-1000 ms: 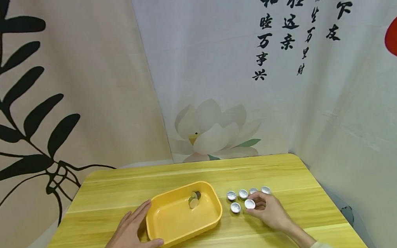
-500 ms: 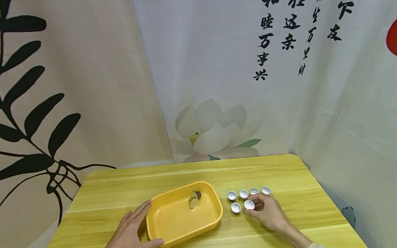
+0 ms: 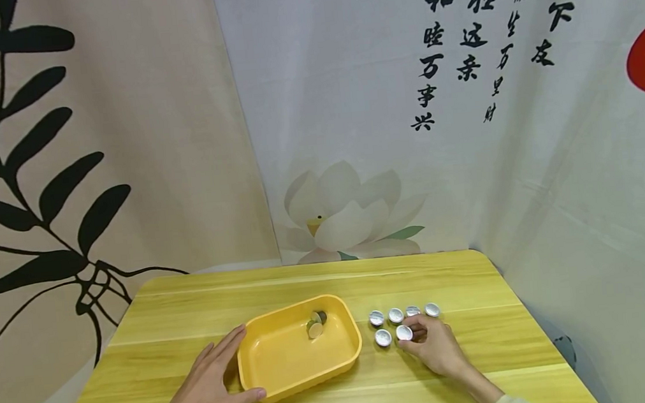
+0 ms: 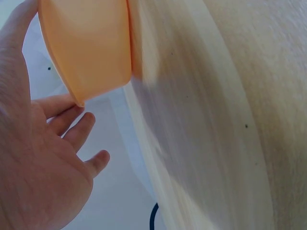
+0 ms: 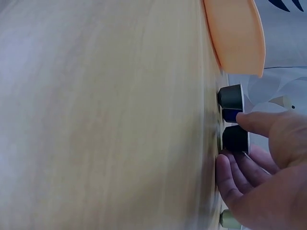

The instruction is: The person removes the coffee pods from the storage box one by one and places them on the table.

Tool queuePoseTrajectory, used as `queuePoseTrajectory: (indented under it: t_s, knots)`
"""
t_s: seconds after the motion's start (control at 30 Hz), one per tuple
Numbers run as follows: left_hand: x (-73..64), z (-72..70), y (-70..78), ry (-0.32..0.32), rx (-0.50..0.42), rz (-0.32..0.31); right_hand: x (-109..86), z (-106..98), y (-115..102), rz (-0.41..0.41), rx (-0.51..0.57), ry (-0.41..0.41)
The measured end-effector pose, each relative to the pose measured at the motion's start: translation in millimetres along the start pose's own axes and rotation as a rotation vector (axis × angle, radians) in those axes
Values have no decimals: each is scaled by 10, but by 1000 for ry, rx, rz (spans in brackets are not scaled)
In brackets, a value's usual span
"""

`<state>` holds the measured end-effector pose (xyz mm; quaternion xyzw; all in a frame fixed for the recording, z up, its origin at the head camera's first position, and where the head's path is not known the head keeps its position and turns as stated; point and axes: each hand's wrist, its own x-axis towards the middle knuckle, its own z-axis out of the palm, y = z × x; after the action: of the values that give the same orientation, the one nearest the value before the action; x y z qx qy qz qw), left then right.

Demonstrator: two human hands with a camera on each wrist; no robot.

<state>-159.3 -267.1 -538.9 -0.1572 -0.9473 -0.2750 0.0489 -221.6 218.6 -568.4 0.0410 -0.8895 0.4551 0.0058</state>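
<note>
My right hand (image 3: 437, 346) pinches a coffee capsule (image 3: 404, 333) between thumb and fingers, its silver lid facing up. In the right wrist view this capsule (image 5: 235, 139) is black and sits low at the tabletop. Close by, a second capsule (image 3: 383, 337) stands to its left, and a row of more capsules (image 3: 396, 315) lies behind, one partly hidden by my fingers. A yellow tray (image 3: 282, 364) stands left of them with a few capsules (image 3: 314, 329) at its far right. My left hand (image 3: 206, 384) touches the tray's left end, thumb and fingers spread and fairly straight.
Everything stands on a wooden table (image 3: 283, 282) with rounded far corners. Behind it hang curtains (image 3: 349, 116) printed with a lotus, leaves and writing. A green capsule (image 5: 229, 220) shows beneath my right hand in the right wrist view.
The pinched capsule has shifted slightly left, toward the front capsule on its left. My left hand and the tray have stayed in place.
</note>
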Motion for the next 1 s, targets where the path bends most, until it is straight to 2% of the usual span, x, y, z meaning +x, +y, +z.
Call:
queuePoseTrajectory:
  t_s: [1.0]
  knots:
    - [13, -4, -6, -6, 13, 2, 16, 22, 24, -4, -21, 14]
